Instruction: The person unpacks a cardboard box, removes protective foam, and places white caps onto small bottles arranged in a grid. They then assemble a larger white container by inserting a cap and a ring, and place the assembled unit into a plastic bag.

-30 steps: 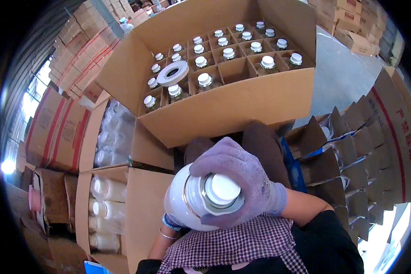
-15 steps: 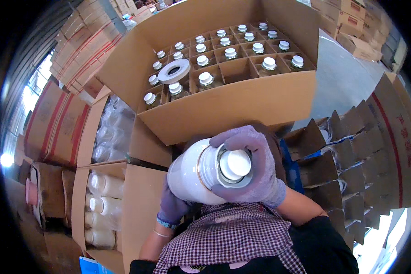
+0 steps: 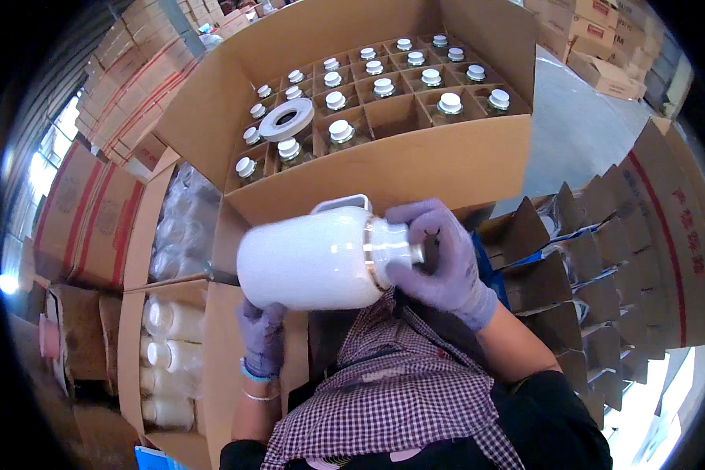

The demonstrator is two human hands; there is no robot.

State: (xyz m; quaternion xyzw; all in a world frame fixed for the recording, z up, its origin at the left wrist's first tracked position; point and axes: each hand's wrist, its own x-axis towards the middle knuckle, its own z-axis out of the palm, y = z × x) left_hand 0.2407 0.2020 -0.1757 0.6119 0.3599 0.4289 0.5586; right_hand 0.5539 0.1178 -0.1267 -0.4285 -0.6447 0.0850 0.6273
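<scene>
A big white vacuum flask (image 3: 309, 258) with a handle and a shiny band around its shoulder lies sideways in front of me, its neck pointing right. My left hand (image 3: 262, 333), in a grey-purple glove, is curled against its underside near the base. My right hand (image 3: 454, 266), gloved alike, grips the neck end between thumb and fingers; these partly hide the neck. Beyond the flask stands an open carton (image 3: 384, 168) with cardboard dividers, holding several bottles with white caps (image 3: 341, 131). A white ring like a tape roll (image 3: 270, 125) rests on the dividers at its left.
On the left, one open carton holds clear plastic-wrapped pieces (image 3: 182, 223) and another holds white bottles (image 3: 182, 321). Cardboard dividers (image 3: 536, 286) stand in a box on the right. Stacked cartons (image 3: 133, 78) rise at the back left, others (image 3: 595, 31) at the back right.
The flask has turned from its neck facing me to lying sideways, neck to the right, and its handle now shows. My left hand has shifted left and my right hand has turned around the neck.
</scene>
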